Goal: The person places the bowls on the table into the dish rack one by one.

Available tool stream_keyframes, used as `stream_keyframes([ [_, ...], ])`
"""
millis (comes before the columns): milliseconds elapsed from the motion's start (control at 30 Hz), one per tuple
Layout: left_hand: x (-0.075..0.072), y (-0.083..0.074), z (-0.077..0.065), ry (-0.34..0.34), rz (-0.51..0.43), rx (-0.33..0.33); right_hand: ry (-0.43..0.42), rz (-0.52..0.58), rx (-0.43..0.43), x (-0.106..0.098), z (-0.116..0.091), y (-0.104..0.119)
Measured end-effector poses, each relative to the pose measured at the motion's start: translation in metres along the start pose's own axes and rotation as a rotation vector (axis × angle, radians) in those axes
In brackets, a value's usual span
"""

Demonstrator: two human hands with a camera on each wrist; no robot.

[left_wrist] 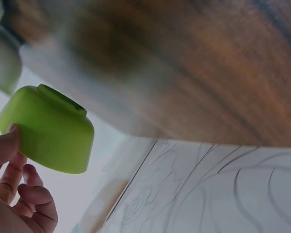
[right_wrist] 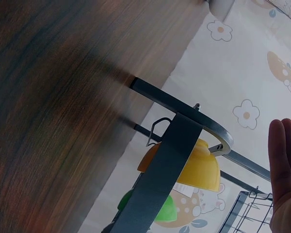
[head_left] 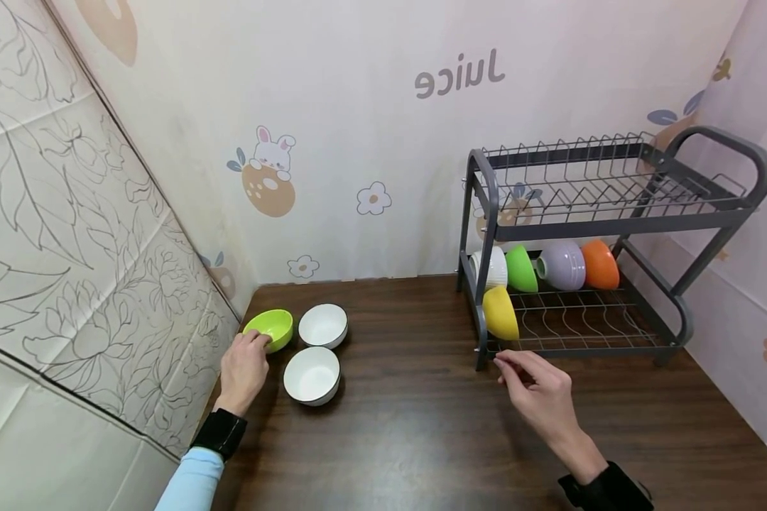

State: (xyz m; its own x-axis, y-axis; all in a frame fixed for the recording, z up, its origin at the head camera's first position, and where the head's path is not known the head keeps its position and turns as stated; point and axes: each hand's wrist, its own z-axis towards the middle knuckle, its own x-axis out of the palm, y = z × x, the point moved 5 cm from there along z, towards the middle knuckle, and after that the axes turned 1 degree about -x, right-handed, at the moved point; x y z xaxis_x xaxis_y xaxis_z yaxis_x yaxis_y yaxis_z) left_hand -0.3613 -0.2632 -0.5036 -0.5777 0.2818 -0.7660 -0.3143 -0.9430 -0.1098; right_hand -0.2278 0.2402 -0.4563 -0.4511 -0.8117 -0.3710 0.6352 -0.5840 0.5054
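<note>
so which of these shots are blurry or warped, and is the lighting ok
Head view: sharp, evenly lit, wide-angle bend in the dish rack and walls. Left wrist view: green bowl fairly clear, table behind smeared. Right wrist view: dim, tabletop soft, rack post and yellow bowl clearer.

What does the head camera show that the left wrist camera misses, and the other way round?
Only the head view shows the two white bowls, the dish rack with its bowls, and the right hand. Only the left wrist view shows the lime green bowl's outer wall and foot ring. Both show the left hand gripping that bowl on the wooden table.
</note>
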Motion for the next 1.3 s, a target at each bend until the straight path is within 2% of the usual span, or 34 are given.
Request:
stream_keyframes([
  [100, -0.009, -0.004, 0.003, -0.027, -0.005, 0.018, -0.003, 0.003, -0.009, 0.0, 0.0, 0.001],
  [333, -0.028, -0.02, 0.013, -0.082, -0.019, 0.077, 0.029, 0.014, 0.034, 0.002, 0.001, 0.0],
  [600, -0.047, -0.046, 0.023, -0.146, -0.04, 0.169, 0.004, 0.02, -0.004, 0.001, 0.002, 0.0],
  [800, -0.054, -0.06, 0.027, -0.148, -0.056, 0.2, 0.011, 0.019, 0.002, 0.002, 0.0, -0.001],
  [1067, -0.061, -0.07, 0.029, -0.144, -0.077, 0.208, 0.033, 0.015, 0.038, 0.001, 0.0, -0.002],
  [1300, -0.067, -0.083, 0.03, -0.152, -0.106, 0.241, 0.013, 0.019, 0.03, 0.001, -0.001, 0.001],
])
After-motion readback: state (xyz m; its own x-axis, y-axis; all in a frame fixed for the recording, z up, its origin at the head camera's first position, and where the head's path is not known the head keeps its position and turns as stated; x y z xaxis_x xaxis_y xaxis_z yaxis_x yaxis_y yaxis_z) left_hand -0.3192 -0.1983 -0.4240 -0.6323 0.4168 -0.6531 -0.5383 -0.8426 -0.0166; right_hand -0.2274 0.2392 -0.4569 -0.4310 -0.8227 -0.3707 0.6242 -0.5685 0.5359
